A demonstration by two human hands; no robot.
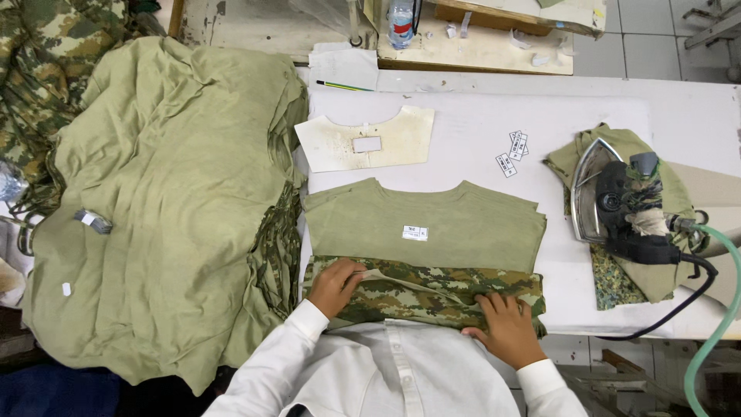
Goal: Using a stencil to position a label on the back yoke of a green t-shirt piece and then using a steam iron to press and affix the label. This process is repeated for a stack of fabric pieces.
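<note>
Camouflage shirt lies under my flat left hand and right hand, holding nothing; careless smoothing could crease it, shifting the olive shirt beneath.

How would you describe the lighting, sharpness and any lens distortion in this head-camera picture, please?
Head view: even, soft light with faint shadows; the white ironing table is bright but not blown out; a dull sheen on the metal iron's soleplate; the table edges bow slightly, a wide lens; both hands and the camouflage fabric look sharp.
</note>
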